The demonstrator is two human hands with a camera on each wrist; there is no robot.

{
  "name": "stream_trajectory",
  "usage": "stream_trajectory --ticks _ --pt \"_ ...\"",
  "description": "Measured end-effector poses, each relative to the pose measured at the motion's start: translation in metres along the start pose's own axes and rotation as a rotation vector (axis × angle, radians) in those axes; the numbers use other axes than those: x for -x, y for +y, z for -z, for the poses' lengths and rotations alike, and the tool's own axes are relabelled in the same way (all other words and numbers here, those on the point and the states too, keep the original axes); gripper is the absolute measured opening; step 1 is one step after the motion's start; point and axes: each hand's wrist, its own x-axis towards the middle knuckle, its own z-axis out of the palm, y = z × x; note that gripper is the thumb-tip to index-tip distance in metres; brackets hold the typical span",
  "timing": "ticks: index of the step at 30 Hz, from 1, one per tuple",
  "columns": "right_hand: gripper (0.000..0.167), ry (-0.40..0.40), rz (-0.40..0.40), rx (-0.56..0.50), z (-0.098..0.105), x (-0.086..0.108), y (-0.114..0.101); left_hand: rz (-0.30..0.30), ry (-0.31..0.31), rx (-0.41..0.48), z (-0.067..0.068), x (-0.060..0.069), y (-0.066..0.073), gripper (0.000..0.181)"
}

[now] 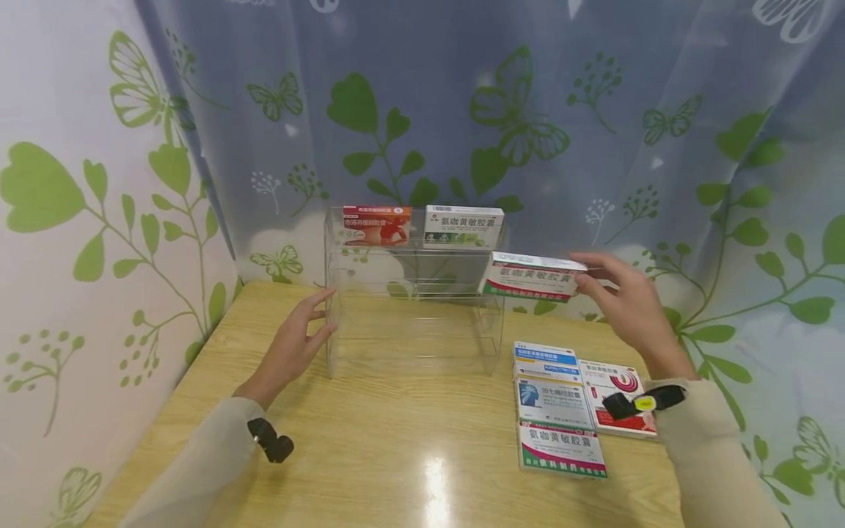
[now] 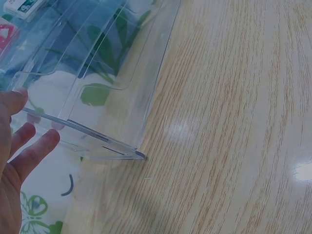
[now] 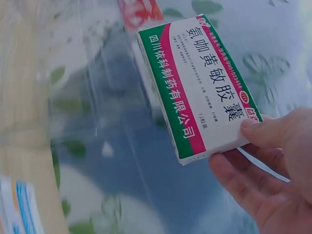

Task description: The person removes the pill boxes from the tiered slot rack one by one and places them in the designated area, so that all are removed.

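Wrist-view edges crop the left hand point(image 2: 12, 170) and right hand point(image 3: 292, 195); in the right wrist view, the rack point(image 3: 90, 100) is blurred and a blue-and-white box point(image 3: 20, 202) blurred and cut off.

Beyond the left hand point(image 1: 289, 348), leaf-printed curtains point(image 1: 422, 110) were hung; to its right, light point(image 1: 436, 477) was reflected by a wood-grained table point(image 1: 356, 440).

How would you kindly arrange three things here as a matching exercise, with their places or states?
1. Orange-red cardboard box
2. White cardboard box with red arcs
3. Person's right hand

A. Pinching a white cardboard box with green and magenta bands
B. On the top tier of the clear plastic rack
C. Lying on the pale wooden table

Pairs: 1-B; 2-C; 3-A
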Motion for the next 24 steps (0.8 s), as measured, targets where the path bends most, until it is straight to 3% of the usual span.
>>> stream_trajectory --ticks 7,14,19,24 --pt "0.039 0.021 -0.045 0.08 0.04 0.057 0.054 0.002 0.004 -0.004 -0.001 0.002 -0.004 0.066" --pt "0.045 -0.127 -0.207 0.173 0.066 0.109 0.104 -0.002 0.005 -0.002 -0.002 0.002 -0.006 0.067" --pt "0.048 -0.218 -0.283 0.121 0.071 0.141 0.135 -0.006 0.002 0.002 -0.002 0.001 -0.005 0.067" --pt "0.052 -0.349 -0.394 0.0 0.075 0.164 0.166 0.001 0.001 0.003 -0.001 -0.001 -0.005 0.066"
